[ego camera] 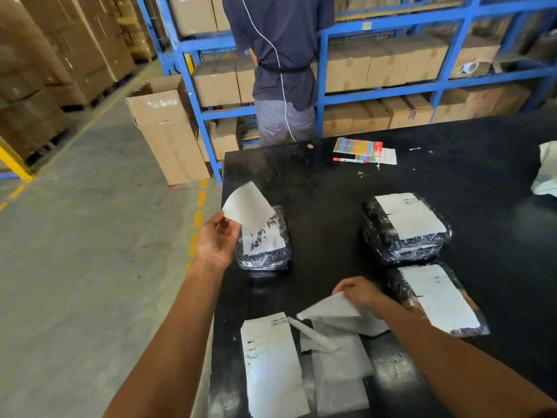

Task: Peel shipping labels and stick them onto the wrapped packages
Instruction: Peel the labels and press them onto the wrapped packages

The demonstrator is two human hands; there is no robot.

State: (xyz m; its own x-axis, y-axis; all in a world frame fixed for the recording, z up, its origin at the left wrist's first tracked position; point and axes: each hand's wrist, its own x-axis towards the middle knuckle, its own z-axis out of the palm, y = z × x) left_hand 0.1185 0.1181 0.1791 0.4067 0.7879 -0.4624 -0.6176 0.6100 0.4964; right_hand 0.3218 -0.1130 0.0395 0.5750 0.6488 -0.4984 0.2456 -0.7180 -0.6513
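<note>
Three black wrapped packages lie on the black table (331,206). The left package (265,257) carries a torn white patch on top. My left hand (215,241) pinches a curled white label (247,206) just above that package's left end. The two right packages (404,227) (437,300) each bear a flat white label. My right hand (360,292) grips the corner of a white backing sheet (331,312) lifted off the table's near edge. A printed label sheet (271,360) lies flat near me, beside loose backing papers (340,357).
A person (283,64) stands with their back to me at the table's far edge, before blue shelving (376,92) full of cardboard boxes. A coloured sticky-note pack (358,147) and a marker (349,160) lie at the far side. An open tall carton (165,131) stands on the floor left.
</note>
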